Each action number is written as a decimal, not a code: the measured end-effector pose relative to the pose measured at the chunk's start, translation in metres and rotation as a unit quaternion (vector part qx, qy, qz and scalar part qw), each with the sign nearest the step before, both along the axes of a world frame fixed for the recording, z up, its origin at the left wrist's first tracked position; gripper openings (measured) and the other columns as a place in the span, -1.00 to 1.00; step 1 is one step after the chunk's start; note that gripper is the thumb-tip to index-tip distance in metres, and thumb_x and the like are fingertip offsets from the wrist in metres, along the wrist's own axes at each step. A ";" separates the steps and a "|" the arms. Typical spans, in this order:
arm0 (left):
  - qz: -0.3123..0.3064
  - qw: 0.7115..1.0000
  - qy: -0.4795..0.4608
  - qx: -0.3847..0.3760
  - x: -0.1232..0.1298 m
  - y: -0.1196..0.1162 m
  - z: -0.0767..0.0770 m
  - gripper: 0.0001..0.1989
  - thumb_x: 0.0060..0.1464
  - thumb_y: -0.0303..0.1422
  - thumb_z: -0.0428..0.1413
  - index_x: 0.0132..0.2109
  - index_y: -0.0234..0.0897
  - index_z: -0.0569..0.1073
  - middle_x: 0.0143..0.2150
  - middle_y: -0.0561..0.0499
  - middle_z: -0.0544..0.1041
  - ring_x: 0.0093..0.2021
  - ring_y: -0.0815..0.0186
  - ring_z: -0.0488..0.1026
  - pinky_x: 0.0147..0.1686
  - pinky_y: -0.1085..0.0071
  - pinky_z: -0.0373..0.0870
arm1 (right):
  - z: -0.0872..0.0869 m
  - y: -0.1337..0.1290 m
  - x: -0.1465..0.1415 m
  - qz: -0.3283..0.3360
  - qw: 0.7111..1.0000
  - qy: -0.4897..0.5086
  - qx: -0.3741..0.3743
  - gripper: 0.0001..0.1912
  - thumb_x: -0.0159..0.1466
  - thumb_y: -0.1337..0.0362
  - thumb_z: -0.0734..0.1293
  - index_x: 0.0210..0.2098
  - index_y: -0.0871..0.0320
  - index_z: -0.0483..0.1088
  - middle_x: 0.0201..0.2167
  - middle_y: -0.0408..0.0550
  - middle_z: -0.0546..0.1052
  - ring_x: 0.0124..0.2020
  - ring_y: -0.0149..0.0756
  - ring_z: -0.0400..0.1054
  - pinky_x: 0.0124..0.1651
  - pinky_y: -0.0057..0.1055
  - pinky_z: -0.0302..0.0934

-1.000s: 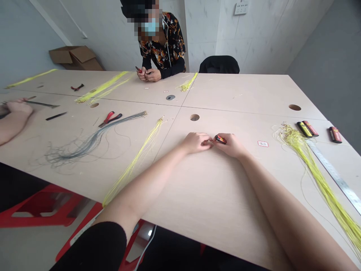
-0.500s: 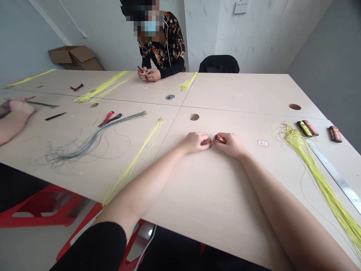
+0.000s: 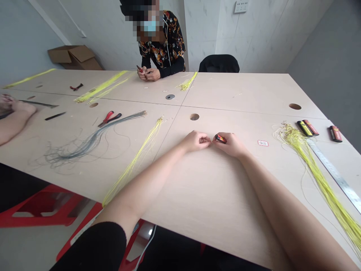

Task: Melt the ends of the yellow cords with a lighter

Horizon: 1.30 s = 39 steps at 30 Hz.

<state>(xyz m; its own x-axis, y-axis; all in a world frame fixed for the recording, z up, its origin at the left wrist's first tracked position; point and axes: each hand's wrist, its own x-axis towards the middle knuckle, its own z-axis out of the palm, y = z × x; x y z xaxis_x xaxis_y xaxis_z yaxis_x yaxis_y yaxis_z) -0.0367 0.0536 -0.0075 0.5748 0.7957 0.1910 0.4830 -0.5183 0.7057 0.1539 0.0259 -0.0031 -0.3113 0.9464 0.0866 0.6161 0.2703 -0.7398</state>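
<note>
My right hand (image 3: 231, 145) is closed around a small black device with a red-and-yellow label (image 3: 220, 139), low over the table. Just to its left, my left hand (image 3: 196, 141) is closed in a pinch with its fingertips almost against the device's tip. Something thin and reddish may be between those fingers, too small to name. To the right lies a bundle of yellow lines (image 3: 316, 171) with small metallic ends, and beside my left forearm is a thinner yellow bundle (image 3: 142, 150).
Similar black-and-red devices (image 3: 335, 134) and a steel ruler (image 3: 335, 171) lie at right. Red-handled pliers (image 3: 108, 118) and grey-green lines (image 3: 81, 146) are at left. A co-worker (image 3: 160, 49) sits opposite; another person's hand (image 3: 21, 107) works at far left. The table has cable holes (image 3: 194, 117).
My left hand has shifted very slightly, its fingers a little rearranged; my right hand holds the device in place. At far left the other person's hands have moved.
</note>
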 end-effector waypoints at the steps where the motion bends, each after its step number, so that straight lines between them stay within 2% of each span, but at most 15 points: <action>1: 0.001 1.000 0.000 -0.006 0.000 0.000 0.001 -0.84 -0.06 -0.35 0.10 -0.46 -0.36 0.50 -0.64 0.12 0.34 -0.58 0.51 0.18 -0.50 0.53 0.13 | 0.000 0.000 0.000 0.001 1.000 -0.001 0.001 -0.80 0.08 0.17 0.18 -0.52 0.18 0.28 -0.59 -0.18 0.22 -0.49 -0.42 0.03 -0.41 -0.43 -0.08; 5: 0.005 1.000 -0.009 -0.027 0.000 0.000 0.002 -0.84 -0.08 -0.34 0.11 -0.48 -0.37 0.48 -0.65 0.13 0.31 -0.58 0.52 0.15 -0.51 0.53 0.11 | -0.001 0.000 0.000 0.003 1.000 -0.003 0.006 -0.80 0.08 0.17 0.17 -0.54 0.18 0.26 -0.60 -0.19 0.21 -0.49 -0.42 0.02 -0.42 -0.43 -0.09; 14: -0.004 0.998 -0.038 -0.054 -0.001 0.002 0.000 -0.80 -0.05 -0.31 0.13 -0.49 -0.38 0.47 -0.61 0.09 0.39 -0.58 0.51 0.19 -0.53 0.52 0.11 | -0.002 0.001 0.002 0.004 1.000 0.002 0.006 -0.81 0.09 0.18 0.19 -0.54 0.17 0.24 -0.60 -0.20 0.19 -0.50 -0.42 0.00 -0.42 -0.43 -0.08; 31: 0.001 0.996 -0.044 -0.078 -0.003 0.004 0.000 -0.77 -0.08 -0.27 0.15 -0.52 -0.38 0.45 -0.66 0.13 0.28 -0.59 0.51 0.13 -0.55 0.50 0.05 | 0.000 0.001 0.000 0.000 1.000 -0.003 0.002 -0.79 0.09 0.15 0.18 -0.53 0.17 0.25 -0.59 -0.18 0.23 -0.49 -0.41 0.03 -0.41 -0.42 -0.07; 39: 0.002 0.995 -0.052 -0.086 -0.003 0.004 0.001 -0.76 -0.08 -0.25 0.14 -0.51 -0.37 0.44 -0.64 0.13 0.29 -0.59 0.51 0.11 -0.55 0.50 0.05 | 0.000 0.001 0.000 -0.003 1.000 -0.006 0.002 -0.79 0.09 0.16 0.18 -0.52 0.17 0.27 -0.59 -0.18 0.23 -0.49 -0.41 0.03 -0.42 -0.42 -0.08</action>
<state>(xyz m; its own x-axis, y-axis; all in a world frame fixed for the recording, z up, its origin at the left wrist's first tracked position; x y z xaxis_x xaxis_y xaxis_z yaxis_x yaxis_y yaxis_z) -0.0395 0.0575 -0.0067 0.5561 0.8237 0.1106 0.4043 -0.3844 0.8299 0.1542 0.0264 -0.0034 -0.3071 0.9478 0.0858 0.6266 0.2692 -0.7313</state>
